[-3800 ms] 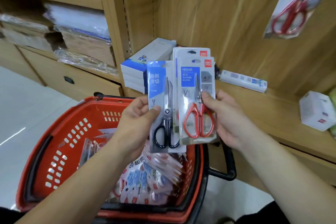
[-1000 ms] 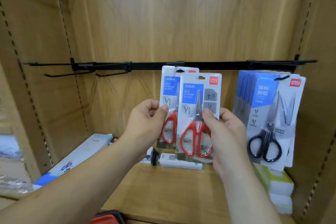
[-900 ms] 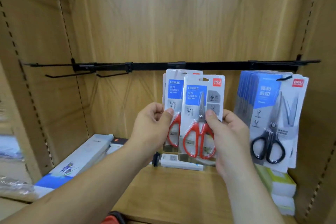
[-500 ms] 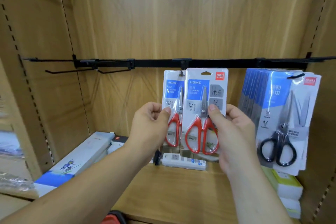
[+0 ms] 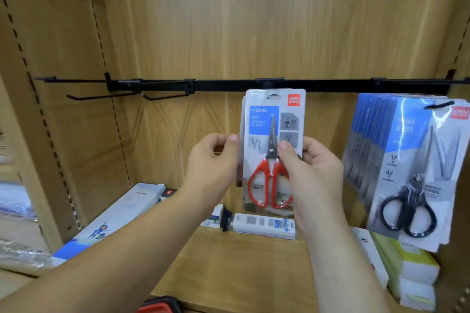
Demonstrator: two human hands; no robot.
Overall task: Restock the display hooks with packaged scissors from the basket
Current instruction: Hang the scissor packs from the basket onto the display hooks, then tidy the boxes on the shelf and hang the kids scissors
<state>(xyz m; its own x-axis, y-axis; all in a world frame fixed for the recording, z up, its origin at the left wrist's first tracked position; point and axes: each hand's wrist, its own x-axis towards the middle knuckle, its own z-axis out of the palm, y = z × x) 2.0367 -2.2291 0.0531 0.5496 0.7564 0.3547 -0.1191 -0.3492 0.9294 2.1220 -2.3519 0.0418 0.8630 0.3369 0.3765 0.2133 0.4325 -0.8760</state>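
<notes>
Since half a second before, the two packs held side by side had closed into one stack, the front red-handled scissors pack (image 5: 273, 150) covering the other, its top just under the black rail (image 5: 223, 85) at the middle bracket. In the head view the right hand (image 5: 312, 170) pinched it, thumb on its face, fingers behind. The left hand (image 5: 213, 160) pinched the stack's left edge, fingers curled. Whether the hang hole sat on a hook could not be told. Black-handled scissors packs (image 5: 412, 173) hung at right; the basket (image 5: 159, 309) rim showed below
</notes>
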